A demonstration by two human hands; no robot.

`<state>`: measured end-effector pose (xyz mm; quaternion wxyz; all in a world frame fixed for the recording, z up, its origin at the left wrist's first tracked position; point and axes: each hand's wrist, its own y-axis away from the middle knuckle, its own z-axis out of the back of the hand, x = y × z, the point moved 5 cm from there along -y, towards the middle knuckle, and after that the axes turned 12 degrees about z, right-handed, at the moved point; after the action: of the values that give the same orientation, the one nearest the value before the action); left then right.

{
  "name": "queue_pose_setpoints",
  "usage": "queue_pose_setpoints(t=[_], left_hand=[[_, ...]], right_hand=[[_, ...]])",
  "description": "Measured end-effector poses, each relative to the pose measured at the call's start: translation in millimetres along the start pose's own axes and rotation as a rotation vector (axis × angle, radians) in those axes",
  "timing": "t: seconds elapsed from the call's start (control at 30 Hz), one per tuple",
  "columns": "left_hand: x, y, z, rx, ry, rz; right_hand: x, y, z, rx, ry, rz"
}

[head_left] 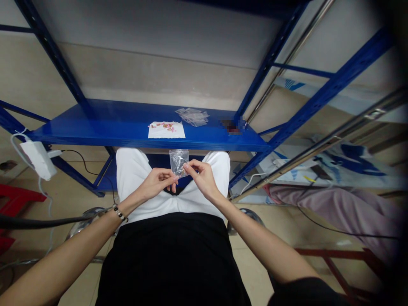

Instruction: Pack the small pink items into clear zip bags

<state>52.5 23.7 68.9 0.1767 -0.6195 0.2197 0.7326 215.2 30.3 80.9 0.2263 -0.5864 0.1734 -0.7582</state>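
Bag (179, 160) hangs pinched between the fingertips of your left hand (164, 182) and right hand (200, 175), just below the shelf (124, 136).

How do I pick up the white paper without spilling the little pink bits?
I'd pinch the white paper by both near corners, coming from the front of the blue shelf. That strip is bare, because the little pink bits lie farther back. It's flat and looks thin, so lift gently and level.

I count one bag (178, 159), one bag pile (193, 117), one paper (159, 133), one power strip (38, 159); several pink bits (167, 126).
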Motion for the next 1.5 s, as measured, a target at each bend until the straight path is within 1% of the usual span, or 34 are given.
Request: queue_pose_setpoints(t=[0.13,0.27,0.43,0.53,0.67,0.8,0.9,1.0,1.13,1.23,1.33,1.4,1.5], left_hand=[[-5,3,2.9,-0.009,-0.001,-0.002],[-3,2,0.6,-0.005,-0.022,-0.002],[4,-1,-3.4,0.007,0.012,0.019],[7,-1,-4.5,0.004,0.025,0.037],[9,-1,-4.4,0.053,-0.02,0.027],[15,-7,-2.1,0.05,-0.044,0.018],[19,-10,-7.2,0.092,-0.024,0.027],[17,-10,-13.2,0.13,-0.027,0.012],[10,-5,-10.5,0.076,-0.049,-0.003],[4,-4,-4.1,0.017,-0.082,-0.01],[1,-3,0.8,-0.028,-0.194,-0.023],[1,-4,2.9,-0.05,-0.294,-0.033],[0,-5,7.5,-0.119,-0.406,-0.046]], right_hand=[[2,-1,-3,0.066,0.001,0.018],[3,1,-4,0.113,-0.015,0.015],[3,-2,-5,0.119,-0.06,0.013],[1,-4,-8,0.128,-0.047,0.011],[-4,-5,-8,0.099,-0.049,0.032],[-11,-5,-6,0.087,-0.136,0.013],[-12,-2,-9,0.121,-0.208,-0.017],[-9,2,-14,0.136,-0.232,-0.045],[-7,5,-20,0.144,-0.244,-0.1],[-10,6,-19,0.091,-0.283,-0.155],[-12,6,-18,0.081,-0.31,-0.203],[-11,5,-16,0.071,-0.302,-0.201],[-9,2,-11,0.001,-0.259,-0.131]])
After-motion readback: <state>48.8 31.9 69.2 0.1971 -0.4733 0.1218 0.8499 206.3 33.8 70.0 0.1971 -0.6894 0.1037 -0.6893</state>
